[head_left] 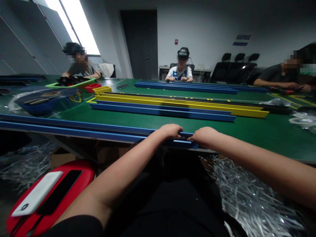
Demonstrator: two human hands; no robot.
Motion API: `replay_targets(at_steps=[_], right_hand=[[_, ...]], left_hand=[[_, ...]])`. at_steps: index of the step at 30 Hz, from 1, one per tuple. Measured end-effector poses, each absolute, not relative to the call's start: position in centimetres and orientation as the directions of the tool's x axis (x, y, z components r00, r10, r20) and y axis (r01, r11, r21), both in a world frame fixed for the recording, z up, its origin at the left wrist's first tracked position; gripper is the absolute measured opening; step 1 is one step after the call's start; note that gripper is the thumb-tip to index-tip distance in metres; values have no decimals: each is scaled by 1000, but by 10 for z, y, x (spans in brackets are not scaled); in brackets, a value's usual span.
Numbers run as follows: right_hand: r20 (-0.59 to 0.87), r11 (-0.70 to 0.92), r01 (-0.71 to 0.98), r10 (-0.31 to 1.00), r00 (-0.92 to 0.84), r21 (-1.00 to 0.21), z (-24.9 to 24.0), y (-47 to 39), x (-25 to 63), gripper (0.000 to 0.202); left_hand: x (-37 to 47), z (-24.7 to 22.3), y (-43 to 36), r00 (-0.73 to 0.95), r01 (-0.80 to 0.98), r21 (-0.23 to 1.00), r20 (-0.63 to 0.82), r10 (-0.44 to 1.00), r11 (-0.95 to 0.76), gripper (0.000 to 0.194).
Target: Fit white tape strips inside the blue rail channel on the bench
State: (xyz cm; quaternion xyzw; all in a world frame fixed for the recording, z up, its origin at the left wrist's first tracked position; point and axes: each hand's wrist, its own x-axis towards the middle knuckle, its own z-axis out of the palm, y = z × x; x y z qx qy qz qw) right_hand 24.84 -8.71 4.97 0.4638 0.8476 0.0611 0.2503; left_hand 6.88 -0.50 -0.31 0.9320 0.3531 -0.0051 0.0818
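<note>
A long blue channel [118, 132] lies along the near edge of the table, and both of my hands are at its right end. My left hand [172, 131] is closed, thumb and fingers bent over the channel. Just to its right, my right hand [205, 135] is closed too, its fingertips pinched near the channel's tip. A small dark strip shows in the gap between the hands, inside the channel; what the fingers grip is too small and hidden to name. Beyond my hands lie a shorter blue channel [160, 110] and a yellow channel [177, 104].
More blue channels [185, 87] lie farther back on the green table [261, 135]. At left are a blue bin [49, 103], a red tray [93, 87] and a yellow tray [102, 90]. A red stool [84, 171] holds two phone-like devices. Shredded strips [256, 197] cover the floor. Three people sit around.
</note>
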Motion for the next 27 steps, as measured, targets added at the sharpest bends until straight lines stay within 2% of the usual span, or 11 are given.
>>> replay_targets(at_steps=[4, 9, 15, 20, 27], right_hand=[[-340, 561, 753, 822, -456, 345, 47, -91, 256, 42], [-295, 575, 739, 817, -495, 352, 42, -91, 263, 57], [-270, 681, 688, 731, -626, 250, 38, -80, 262, 74], [-234, 690, 683, 724, -649, 240, 30, -74, 265, 75], [-199, 671, 696, 741, -641, 254, 21, -76, 267, 68]], left_hand=[[65, -1, -9, 761, 648, 102, -37, 648, -755, 27], [42, 1, -3, 771, 636, 81, -44, 635, -767, 29], [-13, -2, 11, 723, 690, 115, -61, 688, -715, 27], [-23, -4, 14, 723, 686, 151, -39, 689, -711, 28], [-16, -1, 15, 671, 741, 131, -100, 734, -659, 36]])
